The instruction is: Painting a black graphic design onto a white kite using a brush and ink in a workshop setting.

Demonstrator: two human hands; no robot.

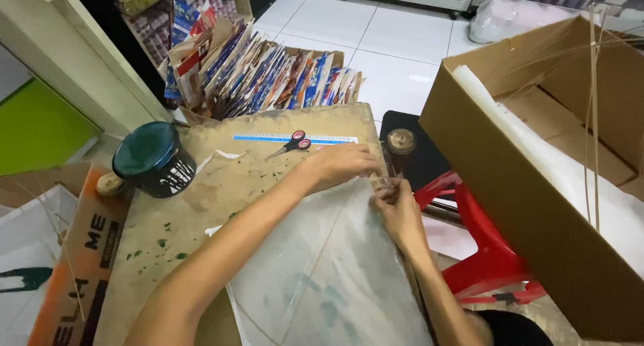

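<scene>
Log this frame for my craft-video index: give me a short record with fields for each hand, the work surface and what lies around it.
left hand: rests on the far edge of the translucent sheet
right hand: pinches the sheet's far right corner
surface: paint-stained board
on board: red-handled scissors lying on a blue ruler; dark green can at left
right of board: red stool, open cardboard box
behind board: box of colourful packets

free: board centre (221,185) | blocked: tin (153,158) left, carton (510,165) right
</scene>
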